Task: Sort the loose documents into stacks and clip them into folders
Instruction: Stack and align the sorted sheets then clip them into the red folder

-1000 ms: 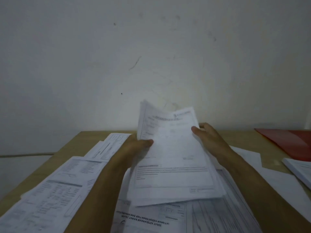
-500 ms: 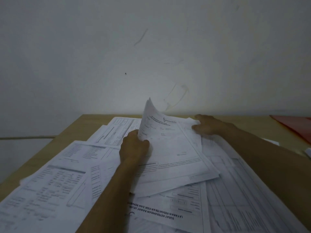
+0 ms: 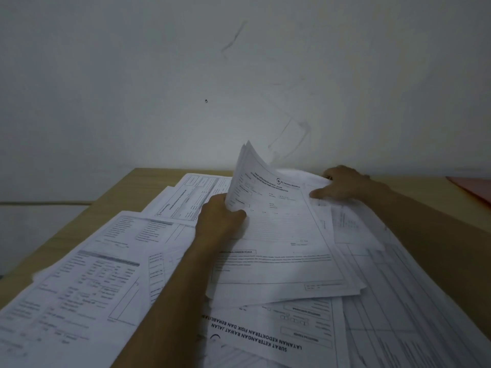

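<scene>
At the centre of the frame the left hand (image 3: 219, 221) grips the left edge of a thin stack of white printed forms (image 3: 279, 235), its top corner curling upward. The right hand (image 3: 345, 185), at centre right, rests with fingers spread on white loose sheets (image 3: 372, 261) covering the light wooden table (image 3: 119, 197). A red folder (image 3: 475, 188) lies at the right edge.

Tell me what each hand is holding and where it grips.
The left hand grips a small sheaf of forms by its left edge, lifting that side. The right hand lies on papers at the far right; whether it grips any cannot be told.
</scene>
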